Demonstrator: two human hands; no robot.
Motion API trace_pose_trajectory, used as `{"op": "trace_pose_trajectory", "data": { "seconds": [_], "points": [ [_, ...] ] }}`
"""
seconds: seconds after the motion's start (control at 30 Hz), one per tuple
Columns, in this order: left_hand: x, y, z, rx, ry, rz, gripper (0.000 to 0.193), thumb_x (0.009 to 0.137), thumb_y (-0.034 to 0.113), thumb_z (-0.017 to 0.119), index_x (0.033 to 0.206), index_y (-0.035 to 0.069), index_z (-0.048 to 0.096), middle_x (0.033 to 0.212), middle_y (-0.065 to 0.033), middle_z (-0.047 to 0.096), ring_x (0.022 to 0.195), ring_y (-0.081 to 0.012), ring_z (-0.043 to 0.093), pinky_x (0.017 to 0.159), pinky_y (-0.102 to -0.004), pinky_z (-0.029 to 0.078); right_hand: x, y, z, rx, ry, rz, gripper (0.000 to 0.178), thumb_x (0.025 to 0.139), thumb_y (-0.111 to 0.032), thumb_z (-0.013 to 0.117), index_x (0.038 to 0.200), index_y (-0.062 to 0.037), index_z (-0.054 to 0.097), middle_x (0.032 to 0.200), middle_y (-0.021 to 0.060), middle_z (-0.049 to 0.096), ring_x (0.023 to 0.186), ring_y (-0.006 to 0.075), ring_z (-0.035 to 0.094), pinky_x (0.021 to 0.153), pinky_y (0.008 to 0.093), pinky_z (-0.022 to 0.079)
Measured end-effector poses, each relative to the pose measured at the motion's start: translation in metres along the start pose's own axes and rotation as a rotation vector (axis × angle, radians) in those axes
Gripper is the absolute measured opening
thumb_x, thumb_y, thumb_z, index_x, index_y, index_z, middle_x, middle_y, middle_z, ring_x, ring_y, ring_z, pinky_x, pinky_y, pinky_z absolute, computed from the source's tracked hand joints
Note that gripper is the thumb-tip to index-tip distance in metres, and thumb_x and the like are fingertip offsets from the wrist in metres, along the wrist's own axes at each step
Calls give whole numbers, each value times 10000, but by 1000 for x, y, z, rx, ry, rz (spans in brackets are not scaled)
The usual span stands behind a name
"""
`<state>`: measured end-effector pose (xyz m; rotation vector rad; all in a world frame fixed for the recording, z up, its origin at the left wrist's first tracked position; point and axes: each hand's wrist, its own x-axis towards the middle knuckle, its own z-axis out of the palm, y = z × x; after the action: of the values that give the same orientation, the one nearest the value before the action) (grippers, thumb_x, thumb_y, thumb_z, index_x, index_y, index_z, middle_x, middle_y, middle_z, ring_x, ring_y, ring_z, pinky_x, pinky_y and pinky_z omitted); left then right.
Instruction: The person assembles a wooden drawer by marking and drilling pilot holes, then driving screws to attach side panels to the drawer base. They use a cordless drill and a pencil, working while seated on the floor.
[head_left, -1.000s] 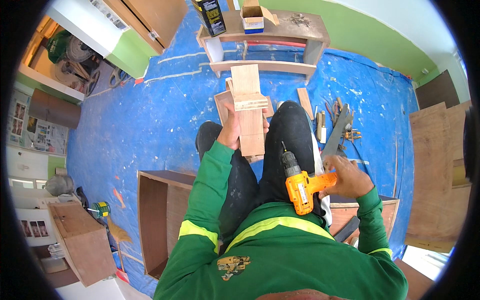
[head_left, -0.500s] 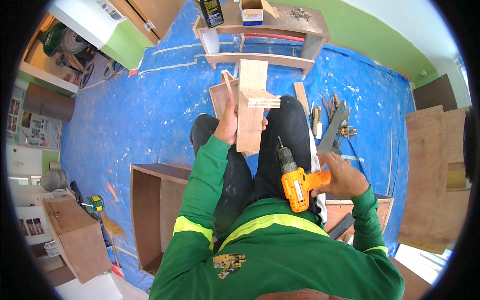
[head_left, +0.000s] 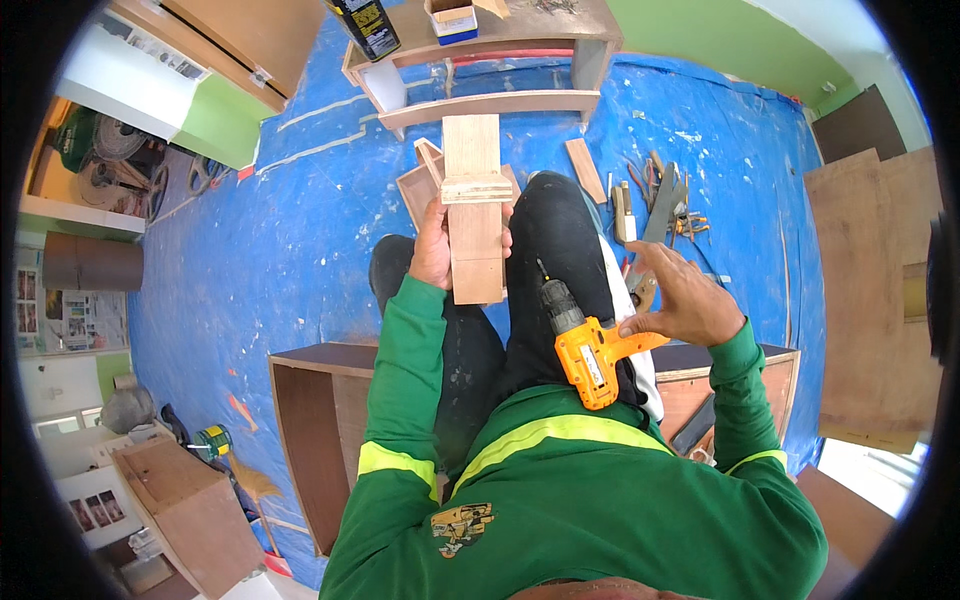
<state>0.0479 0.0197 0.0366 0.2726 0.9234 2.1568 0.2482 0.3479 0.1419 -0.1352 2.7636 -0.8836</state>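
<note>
Currently, left hand (head_left: pixel 433 252): clamped on the pale wooden piece, its palm along one long edge and fingertips showing at the other
Wooden piece (head_left: pixel 476 262): up between and beyond the knees, with a layered crosspiece (head_left: pixel 476 189) standing across it
Right hand (head_left: pixel 692 300): well apart from the left, fingers and thumb spread, just beside the drill's handle (whether the thumb touches it, I cannot tell)
Orange drill (head_left: pixel 588 368): lying on the right thigh (head_left: pixel 560 240), its bit pointing away from the body
Hand saw (head_left: pixel 661 212): on the blue sheet (head_left: pixel 250 220) past the right hand, among other tools
Wooden strip (head_left: pixel 585 170): flat on the sheet, near the right knee
Low wooden frame (head_left: pixel 490 103): farther off, bearing a dark can (head_left: pixel 370 28) and a small open carton (head_left: pixel 453 24)
</note>
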Motion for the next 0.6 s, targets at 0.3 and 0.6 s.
{"op": "trace_pose_trajectory", "data": {
  "seconds": [0.3,0.6],
  "points": [
    [-4,-1,-2,-48,-34,-18,857,1097,734,451,1553,16,549,1294,-216,733,974,-329,799,823,-476,685,5,8,2,10,2,-5,1121,738,-539,996,1576,-27,457,1265,208,677,1228,414,671,1020,516,536],
    [-9,16,-4,193,165,77,750,1126,608,531,1595,23,525,1353,-177,712,1118,-271,750,973,-417,626,33,-16,-36,19,40,-38,1056,789,-504,979,1573,-22,460,1298,223,681,1235,399,684,1047,504,542]
  ]
}}
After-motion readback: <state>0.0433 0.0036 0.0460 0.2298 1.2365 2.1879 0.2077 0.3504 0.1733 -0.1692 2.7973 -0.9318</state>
